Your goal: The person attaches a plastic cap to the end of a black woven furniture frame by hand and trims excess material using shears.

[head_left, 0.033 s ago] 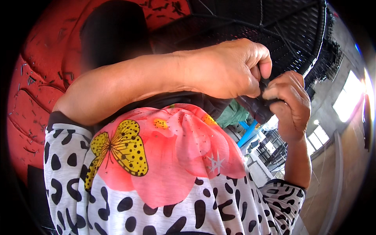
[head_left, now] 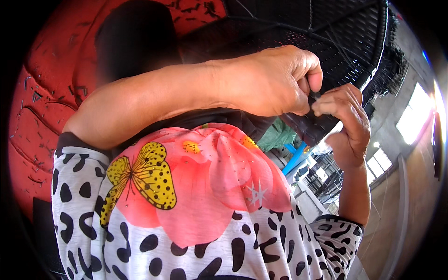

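My left hand (head_left: 275,81) reaches across from the left, its fingers curled shut in a pinch at the edge of a dark piece. Close beside it, my right hand (head_left: 347,119) is bent inward. Its fingers curl toward the left fingertips, slightly blurred, with the thumb lower down and apart. Between and under the hands is a dark, glossy black piece (head_left: 305,128), mostly covered by them. What the fingertips pinch is too small and hidden to make out. Behind both hands rises a black woven wicker panel (head_left: 357,32) with a thick braided rim.
A red surface (head_left: 46,112) strewn with short black scraps lies at the left. A dark rounded shape (head_left: 137,39) stands above my left forearm. Beyond the right hand are a green bundle (head_left: 277,135), a blue bar (head_left: 296,158), black frames (head_left: 326,172) and bright windows (head_left: 415,114).
My right thumb has moved down, away from the curled fingers, showing more of the dark piece. My left hand has barely moved.
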{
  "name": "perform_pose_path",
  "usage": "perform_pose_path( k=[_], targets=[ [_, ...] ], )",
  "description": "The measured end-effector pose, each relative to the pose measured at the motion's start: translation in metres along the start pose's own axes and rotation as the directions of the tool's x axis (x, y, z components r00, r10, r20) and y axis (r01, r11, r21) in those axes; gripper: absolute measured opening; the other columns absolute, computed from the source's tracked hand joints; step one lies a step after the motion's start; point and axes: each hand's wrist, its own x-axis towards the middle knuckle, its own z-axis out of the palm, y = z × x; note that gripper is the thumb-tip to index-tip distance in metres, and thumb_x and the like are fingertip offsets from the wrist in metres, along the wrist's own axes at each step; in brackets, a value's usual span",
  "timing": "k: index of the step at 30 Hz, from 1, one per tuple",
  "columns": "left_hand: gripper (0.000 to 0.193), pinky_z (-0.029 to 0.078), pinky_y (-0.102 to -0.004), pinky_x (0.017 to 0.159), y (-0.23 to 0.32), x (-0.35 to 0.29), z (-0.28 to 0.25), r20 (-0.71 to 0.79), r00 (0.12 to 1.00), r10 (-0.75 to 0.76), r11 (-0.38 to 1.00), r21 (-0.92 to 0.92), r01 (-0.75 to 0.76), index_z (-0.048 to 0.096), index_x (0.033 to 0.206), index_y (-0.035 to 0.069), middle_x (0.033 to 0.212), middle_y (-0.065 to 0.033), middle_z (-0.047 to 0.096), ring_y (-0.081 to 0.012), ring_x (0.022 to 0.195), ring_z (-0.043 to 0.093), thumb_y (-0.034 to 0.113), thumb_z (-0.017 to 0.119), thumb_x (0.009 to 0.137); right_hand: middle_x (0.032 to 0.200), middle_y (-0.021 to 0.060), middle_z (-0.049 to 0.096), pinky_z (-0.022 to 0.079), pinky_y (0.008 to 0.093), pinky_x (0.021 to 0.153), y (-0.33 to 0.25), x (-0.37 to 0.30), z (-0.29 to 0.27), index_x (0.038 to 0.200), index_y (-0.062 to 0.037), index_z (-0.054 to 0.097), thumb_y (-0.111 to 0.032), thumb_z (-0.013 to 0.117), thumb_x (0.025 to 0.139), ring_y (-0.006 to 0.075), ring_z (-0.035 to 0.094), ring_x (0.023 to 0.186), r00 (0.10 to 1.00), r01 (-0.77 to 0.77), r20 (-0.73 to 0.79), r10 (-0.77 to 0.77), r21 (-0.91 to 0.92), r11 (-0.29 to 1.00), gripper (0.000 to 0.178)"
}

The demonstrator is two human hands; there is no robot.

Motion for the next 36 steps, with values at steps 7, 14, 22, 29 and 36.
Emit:
perform_pose_path(
  k=[7,14,22,29,36],
  targets=[
    [0.027,0.031,-0.0206,0.044,0.006,0.000,-0.005,-0.032,0.999,0.020,1.000,0.022,-0.020,0.043,0.093,-0.001,0.057,0.0006,0.047,-0.0042,0.049,0.042,-0.001,0.059,0.072,0.073,0.0045,0.058,0.033,0.0337,0.072,-0.003,0.009,0.000,0.071,-0.0047,0.060,-0.047,0.068,0.064,0.0218,0.053,0.067,0.997,0.081,0.000,-0.081,-0.068,0.994,0.044],
    [0.027,0.029,-0.0211,0.042,0.006,0.004,-0.010,-0.036,0.999,-0.032,0.994,0.099,0.036,0.043,0.093,-0.002,0.054,0.0001,0.045,-0.0050,0.046,0.039,-0.001,0.059,0.071,0.072,0.0038,0.058,0.032,0.0328,0.072,-0.005,0.013,0.002,0.071,-0.0049,0.060,-0.044,0.070,0.063,0.0209,0.053,0.068,1.000,0.028,0.012,-0.028,-0.031,0.999,0.041],
    [0.027,0.029,-0.0217,0.042,0.018,0.001,-0.014,-0.086,0.995,-0.052,0.992,0.108,0.061,0.044,0.093,-0.002,0.054,0.0008,0.044,-0.0045,0.047,0.038,0.000,0.060,0.072,0.074,0.0019,0.059,0.032,0.0329,0.074,-0.002,0.021,-0.002,0.075,-0.0054,0.063,-0.044,0.069,0.062,0.0193,0.051,0.067,0.992,0.115,-0.041,-0.116,-0.036,0.993,0.041],
    [0.013,0.031,-0.0207,0.045,0.014,-0.005,-0.018,0.000,0.997,0.072,0.986,0.153,-0.071,0.051,0.086,0.003,0.057,0.0039,0.045,-0.0035,0.049,0.038,0.002,0.059,0.076,0.072,0.0026,0.058,0.033,0.0334,0.073,-0.003,0.021,-0.003,0.073,-0.0053,0.063,-0.044,0.067,0.064,0.0192,0.051,0.067,0.991,0.123,-0.043,-0.127,-0.067,0.990,0.040],
    [0.011,0.035,-0.0183,0.051,0.004,-0.011,-0.029,-0.001,0.995,0.100,0.968,0.232,-0.097,0.057,0.089,0.003,0.068,0.0042,0.048,-0.0032,0.057,0.042,0.002,0.057,0.078,0.070,0.0022,0.058,0.033,0.0338,0.073,-0.002,0.018,-0.001,0.071,-0.0054,0.063,-0.045,0.067,0.064,0.0189,0.051,0.067,0.991,0.126,-0.046,-0.128,-0.052,0.991,0.040]
  ],
)
